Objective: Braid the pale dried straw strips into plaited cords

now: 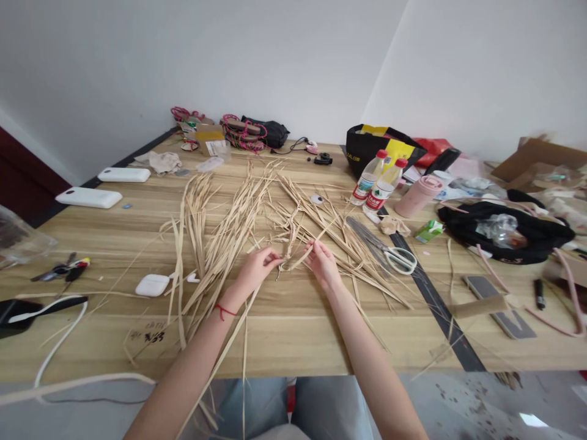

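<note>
Dry straw-coloured leaf strips [229, 226] lie spread over the wooden table [293, 330]. My left hand [257, 269] is closed in a pinch on a small twisted bundle of the strips [290, 247] at the table's middle. My right hand [323, 264] sits just right of it, fingers curled and pinching the same bundle from the other side. A red string circles my left wrist [224, 310]. Several long strips trail off the front edge toward my lap.
White-handled scissors [389, 250] lie right of my hands. Two water bottles [376, 183], a pink cup [419, 194], a black-and-yellow bag [380, 146] and a black bag [504, 229] stand to the right. An earbud case [153, 285], two white boxes [89, 197], a phone [499, 305] and pliers [64, 270] also lie about.
</note>
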